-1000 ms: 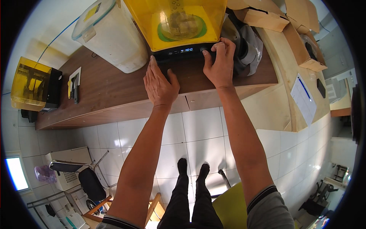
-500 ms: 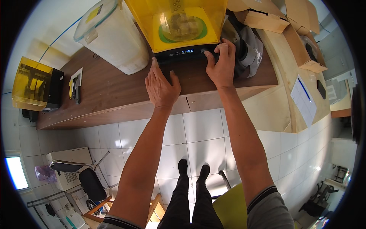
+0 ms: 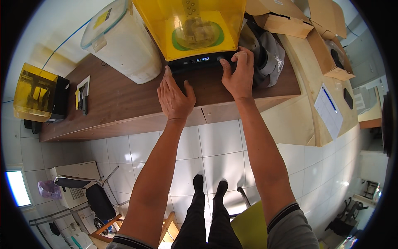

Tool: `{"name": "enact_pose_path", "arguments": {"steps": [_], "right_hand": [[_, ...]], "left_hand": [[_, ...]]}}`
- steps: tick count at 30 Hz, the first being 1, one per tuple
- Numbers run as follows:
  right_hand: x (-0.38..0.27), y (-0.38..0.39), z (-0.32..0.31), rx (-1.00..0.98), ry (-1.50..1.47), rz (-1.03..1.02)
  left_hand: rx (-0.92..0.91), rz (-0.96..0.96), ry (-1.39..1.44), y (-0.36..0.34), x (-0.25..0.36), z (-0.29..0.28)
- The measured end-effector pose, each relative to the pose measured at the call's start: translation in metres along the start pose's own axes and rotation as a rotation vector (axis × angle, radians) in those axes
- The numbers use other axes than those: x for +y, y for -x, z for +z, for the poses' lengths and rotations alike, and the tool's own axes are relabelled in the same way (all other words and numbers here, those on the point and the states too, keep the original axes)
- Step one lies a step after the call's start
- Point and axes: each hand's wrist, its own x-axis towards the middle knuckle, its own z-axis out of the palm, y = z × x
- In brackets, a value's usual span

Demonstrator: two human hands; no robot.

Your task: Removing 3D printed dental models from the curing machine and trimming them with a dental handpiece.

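Observation:
A machine with a clear yellow cover [image 3: 161,25] and a black base [image 3: 176,64] stands at the back of the brown desktop. Its front has a lit display [image 3: 203,59] and a dark knob at the right end. Through the cover I see a round translucent form on a green disc [image 3: 177,39]. My left hand [image 3: 176,97] lies by the base's left front corner, fingers stretched and thumb apart, holding nothing. My right hand [image 3: 239,76] grips the base's right front corner, thumb at the knob and fingers bent along the side. The thumb partly hides the knob.
A white lidded container [image 3: 128,50] stands left of the machine. Farther left are a second yellow-covered machine [image 3: 37,93] and scrapers [image 3: 84,99]. Grey fabric in plastic [image 3: 271,62] lies right. Cardboard boxes [image 3: 286,23], a paper sheet with a pen [image 3: 327,110] and a phone [image 3: 348,98] are beyond.
My right thumb and fingers have shifted slightly at the knob and corner. The left hand has stayed by the left corner. The view has moved a little.

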Motion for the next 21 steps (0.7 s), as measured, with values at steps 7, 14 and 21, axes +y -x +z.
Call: {"name": "enact_pose_path", "arguments": {"steps": [7,14,21], "right_hand": [[0.004,-0.001,0.002,0.003,0.010,-0.011],[0.005,-0.007,-0.002,0.033,-0.033,-0.016],[-0.003,0.003,-0.002,0.000,-0.111,0.131]], "left_hand": [[0.003,0.002,-0.012,-0.002,0.000,0.002],[0.007,-0.008,0.014,-0.009,0.002,0.003],[-0.008,-0.050,0.048,0.004,-0.005,0.003]]}}
